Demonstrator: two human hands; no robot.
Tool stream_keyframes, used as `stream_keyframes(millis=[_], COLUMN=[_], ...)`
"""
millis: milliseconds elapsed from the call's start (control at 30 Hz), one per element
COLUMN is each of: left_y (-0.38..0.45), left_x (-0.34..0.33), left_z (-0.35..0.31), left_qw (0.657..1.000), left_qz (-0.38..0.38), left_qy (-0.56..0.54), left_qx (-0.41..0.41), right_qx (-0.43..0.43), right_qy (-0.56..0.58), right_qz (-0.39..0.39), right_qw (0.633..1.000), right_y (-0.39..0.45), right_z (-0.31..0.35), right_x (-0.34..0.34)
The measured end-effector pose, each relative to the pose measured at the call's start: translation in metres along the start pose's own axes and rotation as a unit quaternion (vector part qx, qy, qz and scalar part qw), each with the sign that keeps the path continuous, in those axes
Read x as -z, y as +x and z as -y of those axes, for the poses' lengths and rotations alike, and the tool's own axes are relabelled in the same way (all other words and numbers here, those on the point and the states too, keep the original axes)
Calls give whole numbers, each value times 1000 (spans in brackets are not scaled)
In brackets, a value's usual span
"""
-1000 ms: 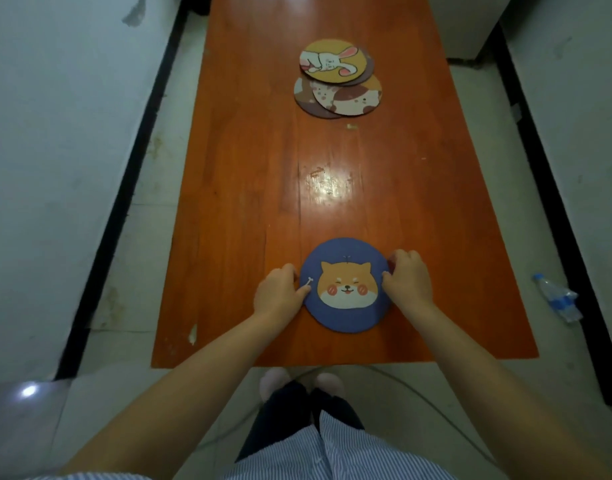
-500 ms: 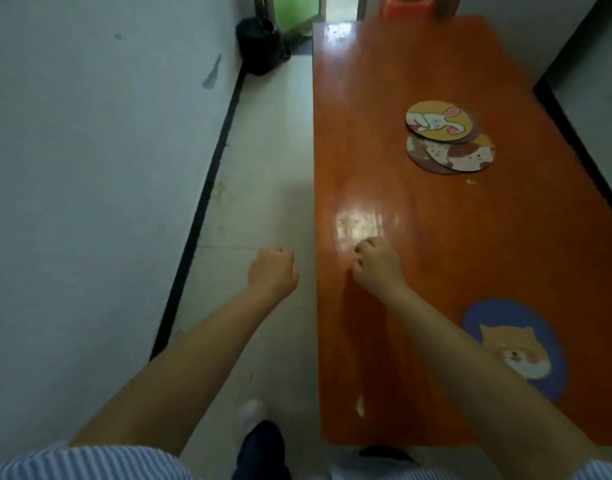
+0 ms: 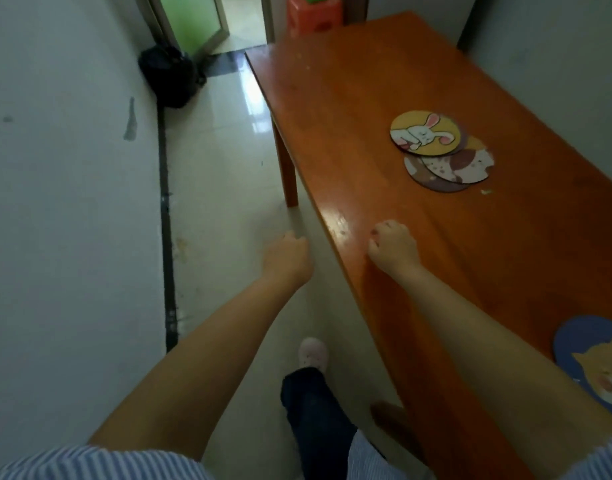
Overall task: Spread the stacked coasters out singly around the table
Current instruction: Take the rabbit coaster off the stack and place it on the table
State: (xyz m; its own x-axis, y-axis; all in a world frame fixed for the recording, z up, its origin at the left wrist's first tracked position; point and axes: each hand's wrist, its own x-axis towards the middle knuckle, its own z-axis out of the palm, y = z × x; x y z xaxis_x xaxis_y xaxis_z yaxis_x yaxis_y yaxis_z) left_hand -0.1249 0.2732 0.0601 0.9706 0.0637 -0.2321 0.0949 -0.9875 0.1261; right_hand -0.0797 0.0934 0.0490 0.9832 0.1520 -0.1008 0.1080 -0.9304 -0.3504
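Left hand [image 3: 287,256] out over the floor [image 3: 221,188], beside the long edge of the table [image 3: 349,109], loosely curled into a fist, fingers together, holding nothing. Right hand [image 3: 394,245] over the tabletop near that same edge, knuckles up, fingers curled in, likewise empty. Both forearms bare, stretched forward, roughly parallel, striped sleeves [image 3: 100,462] at bottom of frame.

Stack of coasters [image 3: 443,152] on the table well ahead of the right hand, toward the middle of the top, untidy and partly fanned. Rabbit coaster [image 3: 424,133] uppermost, yellow ground, white rabbit with pink ears. Below it a cream-and-brown spotted coaster [image 3: 465,164] sticking out to the right, more dark brownish rims showing under that; exact count unclear. Small pale scrap [image 3: 485,192] on the wood just beside the stack.

Dog coaster [image 3: 595,362] lying singly at right edge of frame, blue with orange dog face, near the right forearm, partly cut off.

Dark trouser leg [image 3: 315,407] and pale slipper [image 3: 313,353] on the floor between the arms. Black bag [image 3: 169,76] against the wall, orange stool [image 3: 311,13] beyond the table's far end.
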Motion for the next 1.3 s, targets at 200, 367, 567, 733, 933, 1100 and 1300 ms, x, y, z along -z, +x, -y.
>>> stream_keyframes(millis=[200,367,567,733,933,1100,1300], left_y=[115,195,291,344,364,365,362], left_x=[37,55,50,36,6,-3,14], left_z=[-5,-2,-9,-11,2,8,0], left_qw=[996,987,966,930,903,903,909], left_qz=[32,62,83,102,113,75,108], left_qy=[0,19,58,87,106,98,-14], left_qx=[-88,-144,-237,-343,-402,-412,-401], right_qx=[-90,-166,-261,-311,-314,-232,-221], right_qy=[-3,6,-9,-19,-14,-109,-99], right_qz=[-1,-21,-50,-38,-10,23,-5], right_qw=[996,986,964,950,949,966,970], right_y=[91,144,203,235,267,266,225], right_z=[-10,-12,-23,-32,-40,-43,-36], right_x=[22,28,28,24,10,21,42])
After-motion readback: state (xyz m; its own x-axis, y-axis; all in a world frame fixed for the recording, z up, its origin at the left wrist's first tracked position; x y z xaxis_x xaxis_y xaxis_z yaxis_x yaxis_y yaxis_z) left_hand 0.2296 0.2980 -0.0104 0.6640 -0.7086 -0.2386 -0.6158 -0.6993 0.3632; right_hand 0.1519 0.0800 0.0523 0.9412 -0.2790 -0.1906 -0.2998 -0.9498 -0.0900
